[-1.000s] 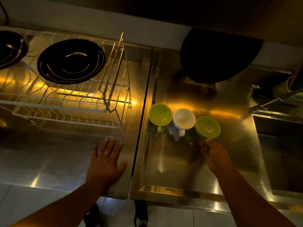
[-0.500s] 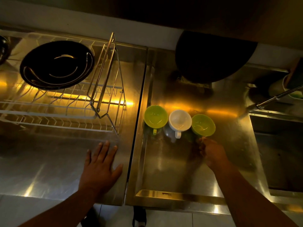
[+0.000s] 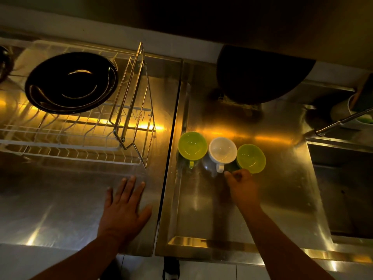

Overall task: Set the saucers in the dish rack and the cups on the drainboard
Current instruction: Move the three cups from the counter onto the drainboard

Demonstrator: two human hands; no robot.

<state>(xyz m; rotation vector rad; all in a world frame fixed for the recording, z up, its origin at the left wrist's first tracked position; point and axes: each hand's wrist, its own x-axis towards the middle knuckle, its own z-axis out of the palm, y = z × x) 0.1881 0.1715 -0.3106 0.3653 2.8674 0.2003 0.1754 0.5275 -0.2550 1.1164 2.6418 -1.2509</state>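
Observation:
Three cups stand upright in a row on the steel drainboard [image 3: 201, 209]: a green cup [image 3: 192, 146] on the left, a white cup [image 3: 222, 150] in the middle, a second green cup [image 3: 251, 158] on the right. My right hand [image 3: 241, 183] is curled at the near side of the right green cup, fingers pinched at its handle, which the hand hides. My left hand [image 3: 125, 207] lies flat with fingers spread on the steel counter in front of the wire dish rack [image 3: 66, 142]. Dark saucers [image 3: 71, 82] rest in the rack.
A dark round object [image 3: 262, 75] sits at the back of the drainboard. The sink basin [image 3: 343, 188] lies to the right, with a faucet spout [image 3: 343, 122] over it and a container [image 3: 361, 116] behind. An upright wire divider [image 3: 133, 98] closes the rack's right end.
My right hand has slid slightly left along the near side of the right green cup. The view has shifted a little; my left hand stays flat on the counter.

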